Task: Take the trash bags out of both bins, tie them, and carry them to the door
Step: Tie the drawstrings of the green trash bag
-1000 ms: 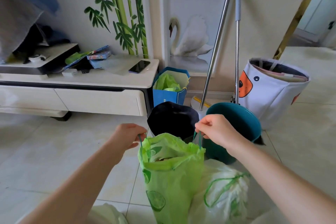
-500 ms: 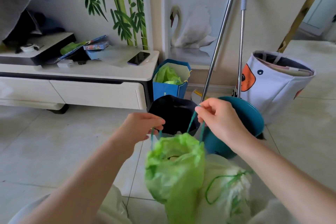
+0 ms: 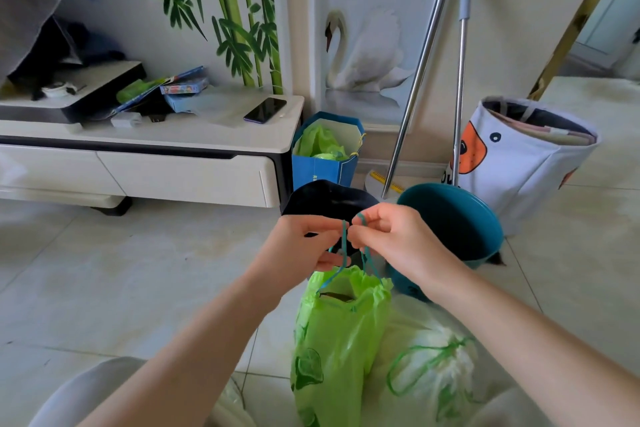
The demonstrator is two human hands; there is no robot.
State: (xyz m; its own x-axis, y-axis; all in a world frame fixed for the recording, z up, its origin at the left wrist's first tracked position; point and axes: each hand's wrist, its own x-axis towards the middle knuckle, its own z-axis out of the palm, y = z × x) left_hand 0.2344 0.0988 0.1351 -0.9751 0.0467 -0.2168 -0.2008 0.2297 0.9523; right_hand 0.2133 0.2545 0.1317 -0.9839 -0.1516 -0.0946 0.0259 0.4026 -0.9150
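Observation:
A green trash bag [image 3: 337, 333] hangs upright in front of me, its mouth puckered but still partly gaping. My left hand [image 3: 301, 246] and my right hand [image 3: 398, 246] meet above it, each pinching the bag's teal drawstring [image 3: 344, 246]. A white trash bag [image 3: 429, 360] with a green drawstring, drawn closed, lies on the floor to the right of the green one. Behind my hands stand a black bin [image 3: 325, 198] and a teal bin [image 3: 457, 218], both without a liner.
A white TV cabinet [image 3: 145, 163] with a phone [image 3: 265, 109] and clutter stands at the left. A blue paper bag [image 3: 325, 152] holds green plastic. Two mop poles [image 3: 419, 73] lean on the wall. A white fabric basket [image 3: 526, 156] sits right.
My hands have come together above the green bag, pulling the drawstring up, and the bag's mouth has cinched narrower. The view has shifted slightly downward.

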